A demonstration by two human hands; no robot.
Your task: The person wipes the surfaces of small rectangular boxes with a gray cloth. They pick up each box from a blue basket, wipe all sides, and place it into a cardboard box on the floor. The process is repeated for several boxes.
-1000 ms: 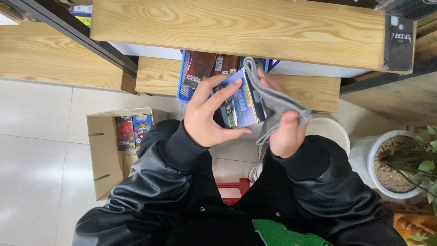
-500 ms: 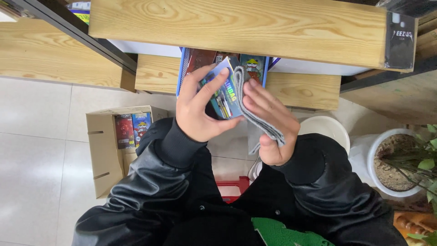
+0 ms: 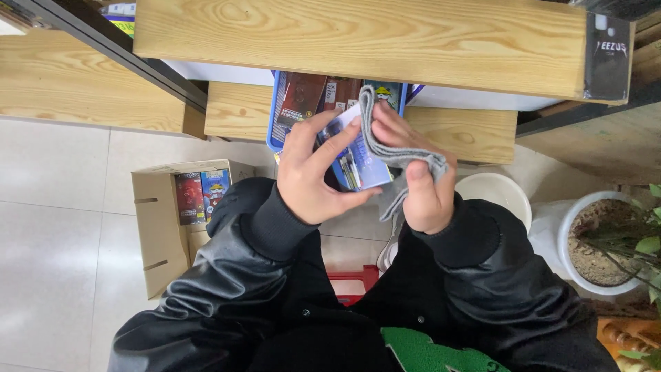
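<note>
Head view: a small printed box [image 3: 358, 162] is clasped in the left hand [image 3: 313, 176] and wiped with a grey cloth [image 3: 392, 148] pinched in the right hand [image 3: 420, 186]. Wiping appears under way; next, the box would likely need turning so that unwiped faces are reached.

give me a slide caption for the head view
Left hand holds a box while right hand presses a grey cloth on it.

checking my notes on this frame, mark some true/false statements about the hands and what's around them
1. The left hand holds a small blue box. True.
2. The right hand holds a red sponge. False: it holds a grey cloth against the box.
3. The cardboard carton on the floor is empty. False: colourful boxes sit inside.
4. A blue tray of packs sits on the lower shelf. True.
5. The potted plant stands at the left. False: it is at the right.
</note>
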